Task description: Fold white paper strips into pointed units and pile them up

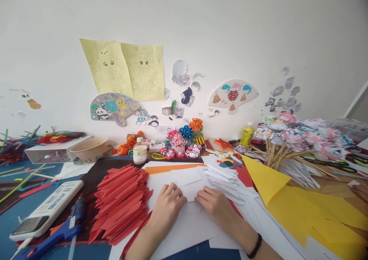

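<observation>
From the head camera, the left hand and the right hand are close together over the middle of the desk. Their fingers are bent and touch a small white paper that lies between them. I cannot tell if they are pinching it or just pressing it. The small paper is on top of some big white sheets. There is a dark band on the right wrist.

To the left of the hands is a big heap of red folded papers. Past it are a blue glue gun and a long white box with a cord. Just past the right hand is a pile of white folded strips. Farther right are big yellow papers. At the right edge, part of another person's hand shows.

At the back stand a little jar with a pale lid, a round tan bowl, and pink, blue and orange flowers. A yellow bottle stands near the wall. By it, a bunch of paper flowers sits on thin sticks. Two paper fans and two yellow drawings are up on the wall.
</observation>
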Motion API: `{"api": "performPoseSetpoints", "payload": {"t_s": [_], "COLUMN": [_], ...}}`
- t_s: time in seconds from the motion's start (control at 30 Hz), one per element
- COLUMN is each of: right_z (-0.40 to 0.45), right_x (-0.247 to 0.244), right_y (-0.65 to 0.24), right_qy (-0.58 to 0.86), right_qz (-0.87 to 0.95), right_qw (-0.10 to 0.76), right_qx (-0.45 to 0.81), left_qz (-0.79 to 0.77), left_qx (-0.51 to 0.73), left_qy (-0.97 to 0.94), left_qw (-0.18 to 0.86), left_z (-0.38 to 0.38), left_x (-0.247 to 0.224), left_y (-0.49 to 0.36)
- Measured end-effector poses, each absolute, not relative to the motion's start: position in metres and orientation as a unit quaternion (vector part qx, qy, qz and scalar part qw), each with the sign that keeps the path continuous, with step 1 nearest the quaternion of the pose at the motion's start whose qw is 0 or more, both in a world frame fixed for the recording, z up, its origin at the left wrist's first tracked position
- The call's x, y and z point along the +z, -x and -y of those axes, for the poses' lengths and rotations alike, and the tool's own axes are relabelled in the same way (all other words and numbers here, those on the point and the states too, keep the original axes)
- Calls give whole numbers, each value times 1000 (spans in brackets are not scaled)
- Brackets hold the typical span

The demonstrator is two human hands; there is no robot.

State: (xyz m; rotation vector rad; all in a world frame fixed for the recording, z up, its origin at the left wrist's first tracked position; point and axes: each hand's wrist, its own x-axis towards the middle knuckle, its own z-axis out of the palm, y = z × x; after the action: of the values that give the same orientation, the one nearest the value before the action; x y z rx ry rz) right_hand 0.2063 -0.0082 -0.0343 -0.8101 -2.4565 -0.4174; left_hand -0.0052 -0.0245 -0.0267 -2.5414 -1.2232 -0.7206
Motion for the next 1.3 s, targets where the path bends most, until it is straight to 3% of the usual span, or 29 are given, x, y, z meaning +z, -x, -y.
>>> {"api": "performPoseSetpoints", "payload": {"t_s": [0.37, 0.7, 1.1, 1.3], "right_z": [8, 12, 13, 19], "right_x": [-40, -38, -38, -24], "right_y": [-202, -201, -200, -203], "right_qy": [250, 231, 281, 354], "right_qz": [904, 906, 917, 919], "right_qw": [217, 200, 169, 130], "right_qx": [-270, -294, -228, -112], "left_qz": [379, 362, 374, 442], "left_qx": [-163, -143, -119, -152], "left_qy": [887, 887, 887, 871], "left_qw": [207, 248, 242, 153], "left_z": [24, 28, 30, 32], "left_x": [-28, -24, -21, -12], "left_y": [6, 3, 4, 11]}}
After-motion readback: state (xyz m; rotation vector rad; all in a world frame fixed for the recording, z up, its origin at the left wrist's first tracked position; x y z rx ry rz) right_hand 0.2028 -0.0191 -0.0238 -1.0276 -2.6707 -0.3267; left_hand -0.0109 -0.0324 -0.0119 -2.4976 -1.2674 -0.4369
